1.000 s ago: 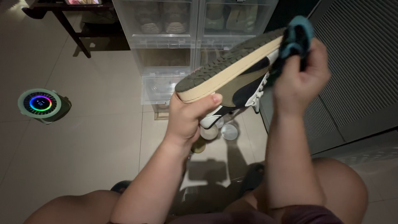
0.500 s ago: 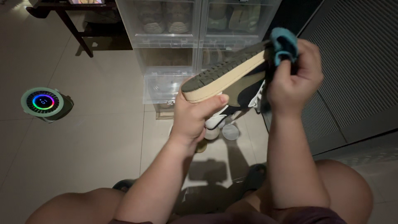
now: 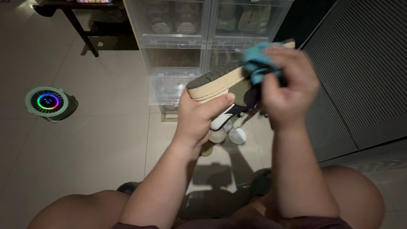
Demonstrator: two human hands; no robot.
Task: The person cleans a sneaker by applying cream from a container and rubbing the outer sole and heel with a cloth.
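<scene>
Since a second ago the right hand (image 3: pixel 288 87) has slid its crumpled teal cloth (image 3: pixel 257 63) from the heel end toward the middle of the olive-and-black sneaker with a cream rubber sidewall (image 3: pixel 220 80). It is closed around the cloth, pressing it to the sidewall. The left hand (image 3: pixel 197 118) grips the toe, holding the shoe sole-up above the tiled floor (image 3: pixel 97 140). The toe stretch is not yet reached; how clean the rest is cannot be told. Clear plastic shoe boxes (image 3: pixel 178 38) stand behind.

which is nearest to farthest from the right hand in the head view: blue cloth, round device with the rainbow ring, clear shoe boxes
1. blue cloth: gripped in the right hand, pressed on the shoe's sole.
2. clear shoe boxes: stacked behind the shoe, up and left.
3. round device with the rainbow ring: on the floor tiles, far left.
</scene>
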